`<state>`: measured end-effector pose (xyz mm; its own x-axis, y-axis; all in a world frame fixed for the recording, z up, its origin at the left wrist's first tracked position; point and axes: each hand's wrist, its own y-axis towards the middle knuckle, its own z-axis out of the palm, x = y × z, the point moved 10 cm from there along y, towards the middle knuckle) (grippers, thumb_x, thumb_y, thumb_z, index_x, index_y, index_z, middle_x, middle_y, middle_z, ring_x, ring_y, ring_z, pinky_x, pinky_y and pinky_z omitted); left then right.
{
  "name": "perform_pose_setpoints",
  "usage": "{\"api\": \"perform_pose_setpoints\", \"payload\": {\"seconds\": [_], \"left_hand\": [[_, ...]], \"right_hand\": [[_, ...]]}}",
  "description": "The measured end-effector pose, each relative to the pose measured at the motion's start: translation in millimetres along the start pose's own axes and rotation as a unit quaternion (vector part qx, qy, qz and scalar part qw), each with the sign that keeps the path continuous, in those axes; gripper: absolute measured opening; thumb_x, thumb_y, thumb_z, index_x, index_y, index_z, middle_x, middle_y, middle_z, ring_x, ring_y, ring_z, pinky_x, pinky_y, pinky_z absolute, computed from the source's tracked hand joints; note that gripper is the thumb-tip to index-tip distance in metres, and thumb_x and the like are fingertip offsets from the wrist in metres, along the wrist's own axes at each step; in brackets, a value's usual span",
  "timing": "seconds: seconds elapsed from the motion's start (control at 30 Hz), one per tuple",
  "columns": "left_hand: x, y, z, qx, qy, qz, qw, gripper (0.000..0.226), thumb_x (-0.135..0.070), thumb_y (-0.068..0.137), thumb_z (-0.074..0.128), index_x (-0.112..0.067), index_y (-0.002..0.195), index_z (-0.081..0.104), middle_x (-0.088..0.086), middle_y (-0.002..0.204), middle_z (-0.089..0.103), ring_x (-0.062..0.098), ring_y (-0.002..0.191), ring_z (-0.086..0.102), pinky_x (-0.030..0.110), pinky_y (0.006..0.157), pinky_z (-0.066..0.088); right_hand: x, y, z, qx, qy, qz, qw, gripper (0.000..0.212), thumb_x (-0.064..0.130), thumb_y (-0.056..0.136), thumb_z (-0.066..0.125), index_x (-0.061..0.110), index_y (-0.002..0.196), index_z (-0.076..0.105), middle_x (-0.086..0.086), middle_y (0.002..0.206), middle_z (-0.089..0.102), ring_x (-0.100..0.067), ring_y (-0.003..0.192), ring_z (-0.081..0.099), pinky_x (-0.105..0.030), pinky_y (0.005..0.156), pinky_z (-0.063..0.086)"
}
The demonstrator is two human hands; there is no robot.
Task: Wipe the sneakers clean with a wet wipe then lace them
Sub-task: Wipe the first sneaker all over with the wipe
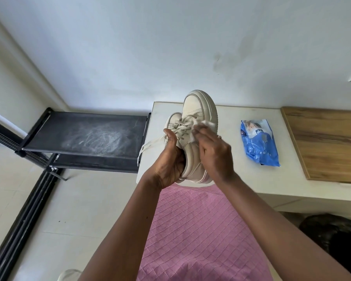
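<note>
Cream sneaker point(198, 107) is up off the counter point(288, 179), toe pointing away, heel end clamped in left hand point(168, 161) w/ thumb up by the laces point(182, 126). Right hand point(215, 155) has its fingers point(201, 136) curled on a bunched wet wipe point(208, 124), pressed to the side of the upper just beside the eyelet row. Second sneaker point(173, 118) peeks out behind on the left; can't tell if it's held too or sitting on the counter. Step = wiping the upper. Lacing not done imo: laces look partly threaded, ends hang loose off the left side. To do it well: brace w/ left so the shoe doesn't twist under pressure. Stroke one way along the side panel, no scrubbing back & forth, which prob just smears dirt on pale material. Refold wipe to a clean face once it greys. Work seams and the ridged sole edge w/ a fingertip through the wipe. Go light near the laces so they don't pick up grime or snag. Rotate shoe w/ left wrist to reach the far side rather than regripping w/ the wet hand. Blue wipes pack point(258, 147) lies on the counter near the right hand, so a fresh one is an easy reach.
</note>
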<state>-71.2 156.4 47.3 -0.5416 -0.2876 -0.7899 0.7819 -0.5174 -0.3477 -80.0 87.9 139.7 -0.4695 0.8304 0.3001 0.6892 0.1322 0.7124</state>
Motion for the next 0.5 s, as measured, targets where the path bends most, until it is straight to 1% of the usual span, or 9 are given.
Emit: {"api": "perform_pose_setpoints", "payload": {"seconds": [0.03, 0.1, 0.13, 0.17, 0.23, 0.3, 0.37, 0.4, 0.5], "left_hand": [[0.1, 0.3, -1.5, 0.0, -0.008, 0.002, 1.0, 0.09, -0.073, 0.08, 0.008, -0.014, 0.138, 0.044, 0.009, 0.118, 0.064, 0.015, 0.101, 0.065, 0.022, 0.084, 0.054], [-0.9, 0.0, -2.1, 0.016, -0.031, -0.003, 0.999, 0.09, -0.072, 0.082, 0.006, -0.011, 0.13, 0.051, 0.007, 0.091, 0.069, 0.01, 0.07, 0.068, 0.018, 0.057, 0.055], [-1.1, -0.1, -2.2, 0.019, -0.036, -0.009, 0.999, 0.092, -0.075, 0.08, 0.009, -0.01, 0.123, 0.058, 0.006, 0.082, 0.066, 0.01, 0.058, 0.064, 0.017, 0.046, 0.05], [-1.0, 0.2, -3.6, 0.022, -0.034, -0.012, 0.999, 0.094, -0.079, 0.076, 0.013, -0.011, 0.117, 0.063, 0.007, 0.082, 0.061, 0.01, 0.055, 0.061, 0.018, 0.042, 0.047], [-0.5, 0.7, -7.3, 0.019, -0.036, -0.009, 0.999, 0.096, -0.081, 0.074, 0.015, -0.012, 0.116, 0.066, 0.01, 0.094, 0.061, 0.013, 0.067, 0.061, 0.02, 0.048, 0.05], [2.1, 0.2, -10.9, 0.006, -0.036, -0.011, 0.999, 0.092, -0.077, 0.079, 0.009, -0.013, 0.119, 0.062, 0.006, 0.098, 0.068, 0.014, 0.078, 0.064, 0.019, 0.057, 0.054], [2.3, -1.9, -9.9, -0.003, -0.035, -0.005, 0.999, 0.083, -0.072, 0.082, 0.011, -0.017, 0.123, 0.057, 0.005, 0.106, 0.07, 0.013, 0.091, 0.068, 0.02, 0.073, 0.057], [1.7, -3.8, -7.1, -0.003, -0.031, 0.001, 1.0, 0.081, -0.071, 0.08, 0.015, -0.017, 0.127, 0.053, 0.005, 0.112, 0.069, 0.013, 0.098, 0.067, 0.021, 0.078, 0.055], [7.0, -9.1, 0.1, 0.004, 0.002, -0.007, 1.0, 0.086, -0.072, 0.072, 0.022, -0.017, 0.134, 0.046, 0.003, 0.119, 0.066, 0.014, 0.107, 0.064, 0.022, 0.081, 0.054]], "right_hand": [[6.9, -9.0, -1.3, 0.0, 0.006, 0.0, 1.0, 0.02, 0.005, 0.087, 0.055, -0.002, 0.096, 0.071, -0.014, 0.104, 0.07, -0.022, 0.1, 0.066, -0.02, 0.091, 0.043], [19.3, -27.6, -0.6, 0.01, 0.02, -0.018, 1.0, 0.021, 0.003, 0.086, 0.056, -0.003, 0.102, 0.07, -0.015, 0.109, 0.068, -0.023, 0.104, 0.065, -0.026, 0.091, 0.048], [25.4, -35.8, 0.7, 0.021, 0.029, -0.039, 0.999, 0.022, 0.0, 0.085, 0.057, -0.003, 0.105, 0.068, -0.016, 0.112, 0.067, -0.023, 0.106, 0.064, -0.028, 0.091, 0.05], [31.2, -42.2, 1.9, 0.035, 0.035, -0.068, 0.996, 0.025, -0.004, 0.084, 0.059, -0.003, 0.108, 0.067, -0.016, 0.114, 0.065, -0.023, 0.109, 0.062, -0.029, 0.093, 0.049], [38.0, -48.6, 4.1, 0.063, 0.039, -0.131, 0.989, 0.027, -0.007, 0.085, 0.059, -0.003, 0.111, 0.065, -0.017, 0.117, 0.064, -0.023, 0.113, 0.059, -0.031, 0.096, 0.049], [32.4, -41.6, 6.0, 0.083, 0.035, -0.158, 0.983, 0.024, -0.004, 0.089, 0.055, -0.004, 0.111, 0.065, -0.017, 0.118, 0.063, -0.024, 0.115, 0.058, -0.033, 0.095, 0.05], [14.1, -21.3, 7.6, 0.085, 0.014, -0.134, 0.987, 0.023, -0.001, 0.089, 0.055, -0.003, 0.109, 0.066, -0.015, 0.117, 0.064, -0.024, 0.113, 0.06, -0.034, 0.091, 0.053], [3.8, -10.1, 8.8, 0.08, -0.005, -0.116, 0.99, 0.024, -0.002, 0.088, 0.054, -0.003, 0.108, 0.067, -0.015, 0.116, 0.065, -0.025, 0.111, 0.061, -0.035, 0.087, 0.055], [-18.3, 17.6, 10.6, 0.062, -0.041, -0.062, 0.995, 0.029, -0.005, 0.083, 0.047, -0.004, 0.103, 0.068, -0.017, 0.11, 0.067, -0.029, 0.106, 0.064, -0.039, 0.078, 0.058]]}}
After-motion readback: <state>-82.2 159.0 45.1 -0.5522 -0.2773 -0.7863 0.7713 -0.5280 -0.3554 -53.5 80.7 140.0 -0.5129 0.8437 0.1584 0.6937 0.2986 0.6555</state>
